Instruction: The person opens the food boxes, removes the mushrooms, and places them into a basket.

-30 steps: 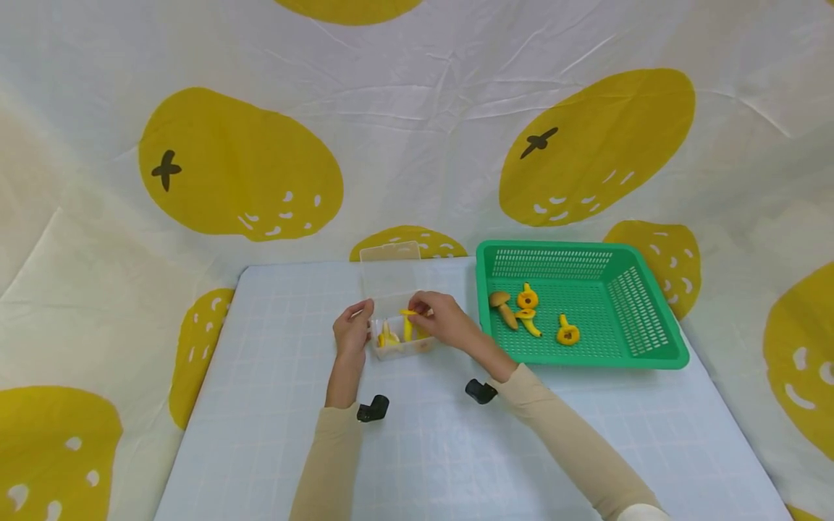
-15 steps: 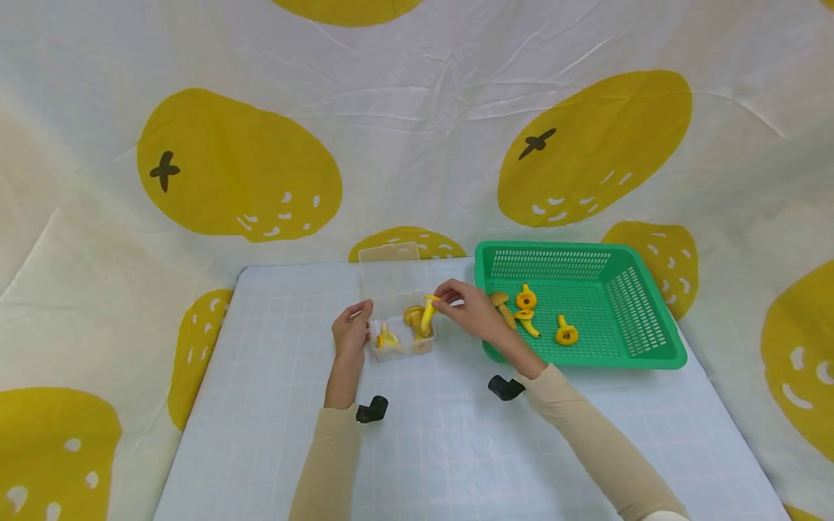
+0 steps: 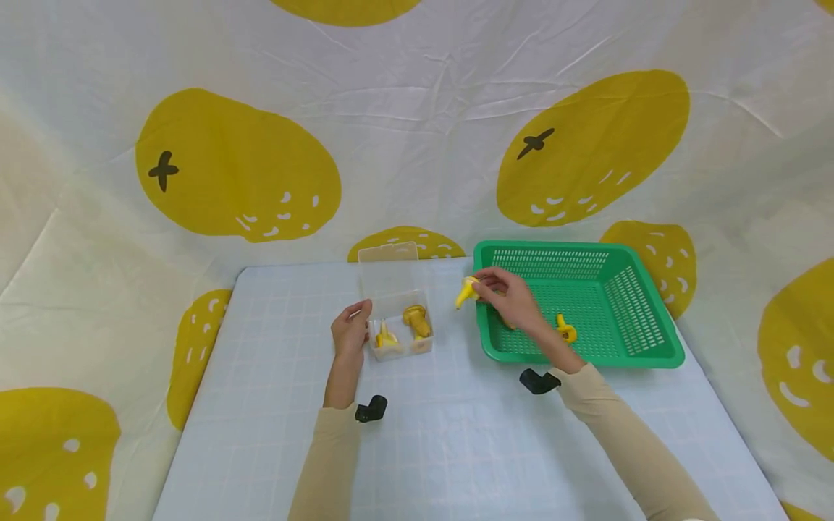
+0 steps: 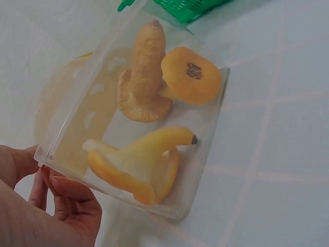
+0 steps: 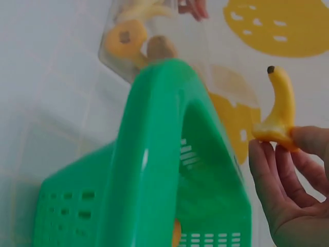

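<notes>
My left hand (image 3: 350, 333) grips the left edge of a clear plastic box (image 3: 404, 335), whose lid (image 3: 389, 275) stands raised at the back. Inside it lie a brown mushroom (image 4: 146, 67), a yellow-orange mushroom (image 4: 191, 74) with a dark-centred cap, and a pale-stemmed yellow mushroom (image 4: 139, 159). My right hand (image 3: 515, 302) pinches another yellow mushroom (image 5: 282, 100) by its cap, stem pointing away from the palm. That hand is over the left rim of a green basket (image 3: 651, 318), with the mushroom just outside it, above the table.
In the basket a yellow mushroom (image 3: 565, 331) lies near the middle; my right hand mostly hides the pieces at its left side. A pale checked cloth (image 3: 417, 449) covers the table. Behind hangs a white curtain (image 3: 417, 181) with large yellow fruit prints.
My right hand has lifted the yellow mushroom out of the box and carried it rightward to the basket's left rim. The left hand and box have stayed in place.
</notes>
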